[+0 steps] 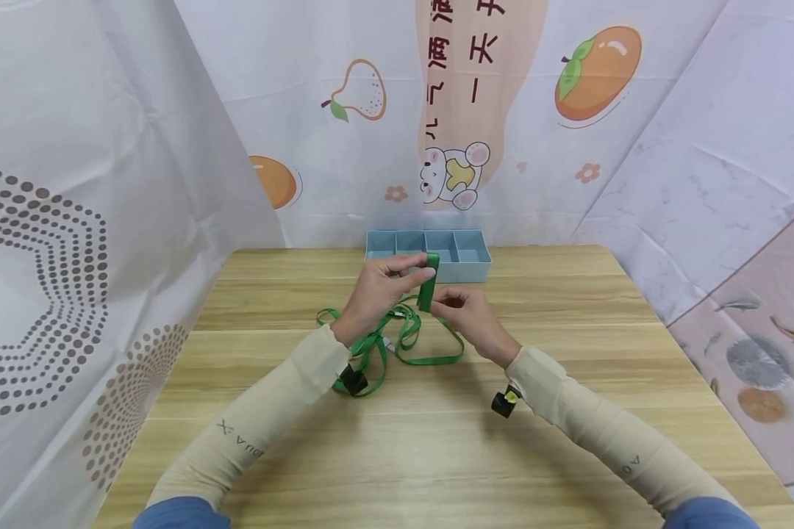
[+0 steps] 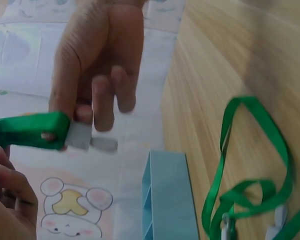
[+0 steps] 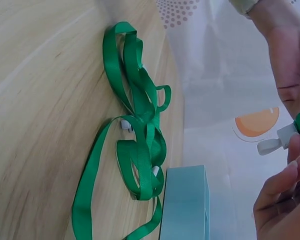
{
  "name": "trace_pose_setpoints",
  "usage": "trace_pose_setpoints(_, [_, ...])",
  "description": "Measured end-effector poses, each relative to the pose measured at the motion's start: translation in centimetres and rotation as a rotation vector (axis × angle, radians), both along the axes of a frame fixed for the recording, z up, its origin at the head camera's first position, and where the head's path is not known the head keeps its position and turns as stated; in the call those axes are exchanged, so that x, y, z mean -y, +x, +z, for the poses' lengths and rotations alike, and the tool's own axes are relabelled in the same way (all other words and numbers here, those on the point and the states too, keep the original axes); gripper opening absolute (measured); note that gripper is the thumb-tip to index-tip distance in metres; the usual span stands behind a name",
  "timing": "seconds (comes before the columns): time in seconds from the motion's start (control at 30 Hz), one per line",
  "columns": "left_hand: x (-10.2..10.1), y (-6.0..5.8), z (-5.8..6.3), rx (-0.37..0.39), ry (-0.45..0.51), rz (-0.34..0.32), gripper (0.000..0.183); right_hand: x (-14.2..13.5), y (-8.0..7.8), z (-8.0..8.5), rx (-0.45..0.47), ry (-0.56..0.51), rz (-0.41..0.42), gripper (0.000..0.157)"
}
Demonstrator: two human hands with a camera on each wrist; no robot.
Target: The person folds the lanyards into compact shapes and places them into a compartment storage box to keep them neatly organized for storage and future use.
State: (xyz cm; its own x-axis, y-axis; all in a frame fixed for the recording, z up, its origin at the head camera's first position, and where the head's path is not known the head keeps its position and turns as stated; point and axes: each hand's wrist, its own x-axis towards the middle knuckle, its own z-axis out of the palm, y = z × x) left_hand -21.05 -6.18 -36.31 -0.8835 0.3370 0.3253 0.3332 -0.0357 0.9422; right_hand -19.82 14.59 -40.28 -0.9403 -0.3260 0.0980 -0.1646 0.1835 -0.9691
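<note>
A green lanyard [image 1: 428, 285], its ribbon folded into a flat bundle, is held upright above the table between both hands. My left hand [image 1: 382, 289] pinches its upper end between thumb and fingers. At the lower end, my right hand [image 1: 468, 317] pinches the bundle. From that end a white plastic clip [image 2: 80, 136] sticks out, seen in both wrist views beside the right fingers. Below the hands lie more loose green lanyards [image 3: 145, 95], tangled in loops on the table, with small white fittings [image 3: 126, 125] among them.
Behind the hands, a light blue divided box [image 1: 463, 272] stands at the table's far edge, its visible compartments in a row. The wooden table [image 1: 430, 455] meets a printed curtain [image 1: 271, 88] at the back and sides.
</note>
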Motion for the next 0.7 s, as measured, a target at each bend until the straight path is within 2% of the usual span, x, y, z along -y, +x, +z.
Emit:
trace_pose_setpoints(0.13, [0.3,-0.2,0.1,-0.036,-0.108,0.001,0.042,-0.2,0.0,0.1,-0.003,0.007,-0.012,0.018])
trace_pose_setpoints(0.33, [0.5,-0.4,-0.2,-0.065,-0.209,-0.056,0.055,-0.7,0.2,0.3,0.02,-0.034,0.022,0.018])
trace_pose_setpoints(0.5, [0.3,-0.5,-0.5,-0.051,-0.199,-0.091,0.061,-0.9,0.4,0.3,0.057,-0.05,0.024,0.017])
trace_pose_setpoints(0.7, [0.2,-0.6,-0.8,-0.043,-0.183,-0.092,0.061,-1.2,0.4,-0.1,0.096,-0.082,0.076,0.023])
